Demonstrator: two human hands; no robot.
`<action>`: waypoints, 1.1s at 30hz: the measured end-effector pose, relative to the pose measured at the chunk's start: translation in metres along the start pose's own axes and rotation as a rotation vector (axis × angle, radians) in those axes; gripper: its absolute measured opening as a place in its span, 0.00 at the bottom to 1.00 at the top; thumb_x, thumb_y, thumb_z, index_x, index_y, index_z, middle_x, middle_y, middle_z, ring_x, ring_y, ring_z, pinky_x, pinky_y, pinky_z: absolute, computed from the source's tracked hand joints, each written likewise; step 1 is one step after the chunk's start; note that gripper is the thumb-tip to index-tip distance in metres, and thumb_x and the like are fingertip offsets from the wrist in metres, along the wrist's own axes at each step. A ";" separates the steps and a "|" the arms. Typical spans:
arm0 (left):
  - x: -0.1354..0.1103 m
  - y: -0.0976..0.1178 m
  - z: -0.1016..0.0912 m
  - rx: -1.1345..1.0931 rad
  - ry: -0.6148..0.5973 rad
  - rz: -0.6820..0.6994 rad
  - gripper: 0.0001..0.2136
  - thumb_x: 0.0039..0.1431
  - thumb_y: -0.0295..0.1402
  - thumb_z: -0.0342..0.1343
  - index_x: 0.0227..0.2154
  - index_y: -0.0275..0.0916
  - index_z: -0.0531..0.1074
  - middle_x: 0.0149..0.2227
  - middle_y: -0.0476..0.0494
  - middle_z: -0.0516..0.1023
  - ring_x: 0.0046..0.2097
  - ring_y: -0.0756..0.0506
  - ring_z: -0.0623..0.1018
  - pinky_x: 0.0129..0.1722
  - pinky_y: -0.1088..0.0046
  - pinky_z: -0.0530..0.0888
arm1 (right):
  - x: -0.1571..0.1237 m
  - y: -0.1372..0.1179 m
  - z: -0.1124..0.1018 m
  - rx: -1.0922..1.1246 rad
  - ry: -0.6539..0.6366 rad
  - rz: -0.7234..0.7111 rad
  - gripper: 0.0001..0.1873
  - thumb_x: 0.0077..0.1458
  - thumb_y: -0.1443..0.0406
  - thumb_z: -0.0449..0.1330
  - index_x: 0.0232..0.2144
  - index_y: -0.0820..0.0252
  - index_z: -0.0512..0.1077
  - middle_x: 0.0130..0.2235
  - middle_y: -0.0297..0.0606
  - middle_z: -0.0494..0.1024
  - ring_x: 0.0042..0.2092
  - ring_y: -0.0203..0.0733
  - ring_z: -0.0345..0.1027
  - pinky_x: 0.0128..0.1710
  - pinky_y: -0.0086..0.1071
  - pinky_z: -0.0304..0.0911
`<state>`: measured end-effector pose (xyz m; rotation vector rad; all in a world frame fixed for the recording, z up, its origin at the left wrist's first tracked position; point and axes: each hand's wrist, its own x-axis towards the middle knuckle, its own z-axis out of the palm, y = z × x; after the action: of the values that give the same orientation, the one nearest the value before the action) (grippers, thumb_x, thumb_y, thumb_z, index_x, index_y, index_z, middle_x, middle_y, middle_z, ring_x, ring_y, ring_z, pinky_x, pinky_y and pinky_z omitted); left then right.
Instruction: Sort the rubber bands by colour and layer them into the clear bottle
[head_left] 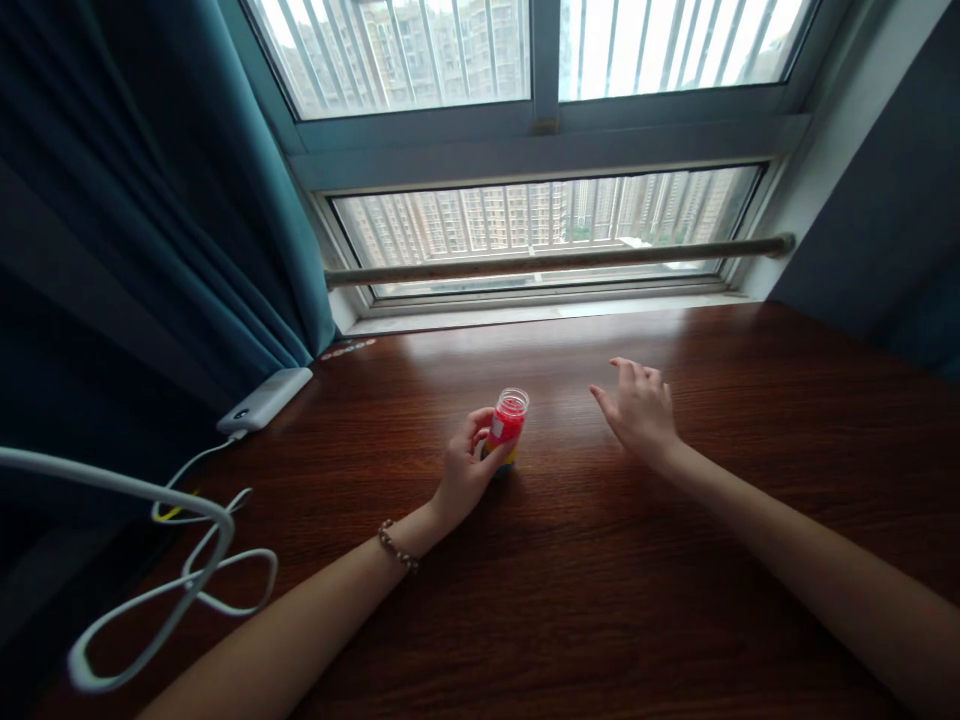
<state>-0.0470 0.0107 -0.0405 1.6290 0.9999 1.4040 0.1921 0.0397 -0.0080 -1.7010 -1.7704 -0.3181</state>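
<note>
My left hand [466, 468] is wrapped round a small clear bottle [508, 424] with an uncapped, threaded mouth. Layers of colour show through it: red above, yellow and dark blue lower down, and a pale label on its side. The bottle tilts slightly to the right, low over the table or touching it; which of the two I cannot tell. To its right, my right hand [640, 410] is held over the wooden table with fingers spread and nothing visible in it. Part of the bottle is hidden behind my left fingers and thumb.
The dark red-brown wooden table [585, 600] reaches back to the window. A white power bank [266, 400] lies at the left by the blue curtain [247, 200], with a looping white cable [150, 490] running from it. A horizontal rail [555, 262] crosses the window.
</note>
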 end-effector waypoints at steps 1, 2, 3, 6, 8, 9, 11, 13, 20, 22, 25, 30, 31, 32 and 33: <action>0.002 0.001 0.000 -0.078 0.012 -0.026 0.17 0.50 0.33 0.58 0.44 0.37 0.64 0.40 0.43 0.72 0.39 0.47 0.73 0.40 0.71 0.70 | 0.004 0.009 0.006 -0.120 -0.028 0.060 0.25 0.53 0.55 0.56 0.48 0.66 0.62 0.47 0.55 0.67 0.46 0.60 0.59 0.41 0.47 0.57; 0.004 0.002 -0.001 -0.144 0.027 -0.042 0.17 0.50 0.33 0.58 0.43 0.37 0.65 0.40 0.43 0.72 0.40 0.47 0.73 0.40 0.71 0.70 | 0.007 0.017 0.012 -0.216 -0.053 0.104 0.28 0.52 0.53 0.56 0.49 0.68 0.61 0.47 0.57 0.65 0.46 0.62 0.59 0.40 0.48 0.57; 0.005 0.003 -0.001 -0.198 0.040 -0.055 0.17 0.50 0.33 0.58 0.43 0.37 0.65 0.41 0.43 0.72 0.40 0.47 0.74 0.40 0.71 0.71 | 0.009 0.025 0.017 -0.283 -0.080 0.134 0.30 0.52 0.52 0.56 0.49 0.70 0.60 0.46 0.59 0.65 0.45 0.63 0.59 0.39 0.48 0.57; 0.007 0.005 -0.001 -0.312 0.025 -0.110 0.16 0.52 0.35 0.56 0.44 0.38 0.65 0.40 0.42 0.74 0.38 0.45 0.75 0.37 0.69 0.72 | 0.012 0.044 0.026 -0.348 -0.189 0.156 0.25 0.54 0.54 0.55 0.45 0.71 0.63 0.41 0.58 0.68 0.43 0.61 0.62 0.38 0.45 0.58; 0.007 0.005 -0.001 -0.357 -0.014 -0.145 0.17 0.53 0.36 0.55 0.45 0.39 0.64 0.39 0.41 0.74 0.36 0.44 0.76 0.35 0.67 0.72 | 0.015 0.054 0.030 -0.301 -0.255 0.138 0.19 0.55 0.59 0.55 0.43 0.69 0.64 0.39 0.54 0.69 0.42 0.57 0.64 0.38 0.41 0.59; 0.007 0.005 -0.001 -0.366 -0.024 -0.154 0.17 0.53 0.37 0.54 0.46 0.38 0.63 0.39 0.41 0.75 0.35 0.44 0.76 0.35 0.67 0.72 | 0.016 0.058 0.032 -0.254 -0.268 0.129 0.17 0.55 0.61 0.55 0.44 0.68 0.63 0.39 0.53 0.70 0.41 0.55 0.65 0.38 0.40 0.59; 0.007 0.004 -0.002 -0.345 -0.024 -0.160 0.18 0.53 0.37 0.54 0.47 0.38 0.63 0.37 0.41 0.75 0.34 0.45 0.76 0.34 0.68 0.72 | 0.020 0.062 0.033 -0.106 -0.246 0.099 0.20 0.52 0.65 0.58 0.47 0.67 0.61 0.40 0.50 0.70 0.40 0.51 0.66 0.38 0.38 0.61; 0.007 0.002 -0.003 -0.263 0.001 -0.159 0.19 0.53 0.38 0.55 0.47 0.38 0.63 0.37 0.41 0.75 0.33 0.46 0.76 0.34 0.69 0.72 | 0.023 0.059 0.031 0.099 -0.172 0.057 0.25 0.47 0.65 0.62 0.48 0.65 0.60 0.41 0.48 0.69 0.41 0.48 0.67 0.40 0.37 0.62; 0.004 0.008 -0.001 0.175 0.012 -0.001 0.20 0.48 0.37 0.59 0.45 0.40 0.68 0.44 0.44 0.73 0.44 0.44 0.73 0.45 0.67 0.69 | 0.007 0.004 0.001 0.821 -0.222 -0.072 0.25 0.38 0.61 0.67 0.37 0.59 0.60 0.37 0.40 0.73 0.36 0.44 0.70 0.36 0.37 0.66; 0.003 0.012 0.001 0.237 -0.045 0.057 0.19 0.49 0.36 0.59 0.45 0.40 0.68 0.45 0.44 0.73 0.45 0.44 0.72 0.46 0.67 0.68 | -0.001 -0.009 -0.006 0.942 -0.324 -0.126 0.27 0.38 0.61 0.67 0.39 0.58 0.58 0.38 0.40 0.73 0.33 0.41 0.71 0.32 0.34 0.67; 0.002 0.015 0.003 0.289 -0.098 0.105 0.19 0.50 0.36 0.58 0.46 0.39 0.68 0.43 0.43 0.73 0.44 0.45 0.72 0.45 0.68 0.68 | -0.009 -0.017 -0.009 0.923 -0.363 -0.217 0.29 0.39 0.63 0.67 0.41 0.57 0.56 0.38 0.39 0.73 0.32 0.39 0.70 0.30 0.32 0.66; 0.002 0.012 0.002 0.350 -0.131 0.153 0.19 0.50 0.35 0.58 0.46 0.40 0.68 0.41 0.43 0.72 0.42 0.45 0.72 0.43 0.69 0.69 | -0.011 -0.016 -0.009 0.818 -0.309 -0.320 0.27 0.40 0.64 0.68 0.41 0.58 0.59 0.35 0.37 0.75 0.31 0.37 0.68 0.31 0.30 0.64; 0.002 0.011 0.001 0.367 -0.139 0.163 0.19 0.50 0.36 0.59 0.47 0.41 0.68 0.41 0.43 0.72 0.42 0.45 0.72 0.43 0.68 0.69 | -0.010 -0.016 -0.010 0.795 -0.298 -0.335 0.26 0.39 0.64 0.68 0.39 0.58 0.61 0.34 0.36 0.74 0.31 0.38 0.68 0.31 0.30 0.63; 0.002 0.010 0.001 0.387 -0.144 0.174 0.20 0.49 0.35 0.59 0.47 0.41 0.68 0.41 0.43 0.71 0.42 0.45 0.72 0.43 0.68 0.69 | -0.010 -0.016 -0.011 0.769 -0.285 -0.350 0.24 0.39 0.64 0.68 0.38 0.59 0.62 0.33 0.36 0.74 0.32 0.38 0.68 0.32 0.30 0.63; 0.001 0.009 0.001 0.409 -0.146 0.189 0.20 0.49 0.35 0.59 0.47 0.42 0.68 0.41 0.43 0.71 0.42 0.45 0.72 0.43 0.68 0.69 | -0.009 -0.016 -0.013 0.746 -0.273 -0.368 0.22 0.39 0.63 0.68 0.37 0.60 0.64 0.33 0.37 0.73 0.33 0.39 0.67 0.32 0.31 0.63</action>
<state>-0.0456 0.0081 -0.0317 2.1406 1.1218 1.2311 0.1796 0.0228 0.0003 -0.9169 -2.0431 0.4053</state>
